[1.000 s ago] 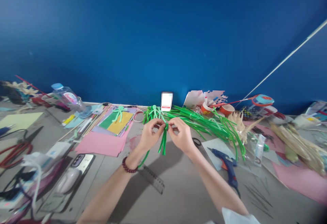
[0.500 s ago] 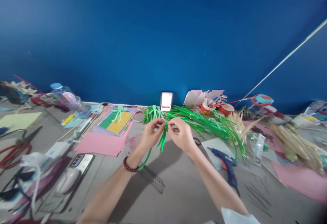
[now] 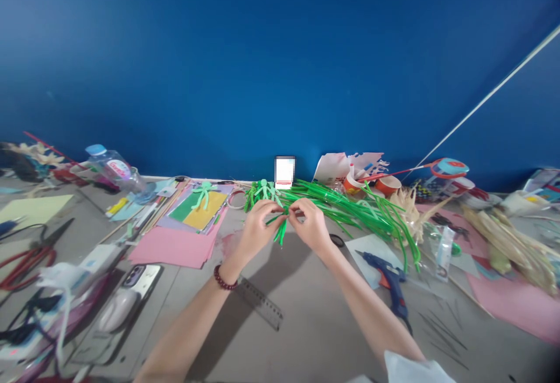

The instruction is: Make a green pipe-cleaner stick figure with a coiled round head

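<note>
Left hand (image 3: 259, 227): at the centre of the frame, curled shut at thumb and fingertips, gripping the small bundle of green stems (image 3: 280, 234)
Right hand (image 3: 310, 224): just beside the left, likewise pinched shut on the same bundle, close to the other fingertips
Green bundle: held between both hands at the middle of the frame, fanning loose ends downward, partly hidden by fingers
Left wrist: circled by a dark red beaded bracelet (image 3: 225, 278)
Behind the hands: a pale green figure (image 3: 263, 191) and, toward the right, a long heap of green stems (image 3: 350, 205)
Left of centre: another pale green figure (image 3: 202, 193), lying on coloured sheets (image 3: 209, 213) above pink paper (image 3: 168, 248)
Below the hands: a clear ruler (image 3: 261, 303), slanted on the grey tabletop (image 3: 306, 330)
Lower right: a blue glue gun (image 3: 389, 281), partly on white paper (image 3: 359, 257)
Lower left: a pale computer mouse (image 3: 119, 311)
Upper left of the table: a clear bottle (image 3: 114, 166) with a blue cap, tilted
Upper half of the frame: a plain blue wall (image 3: 280, 68)
</note>
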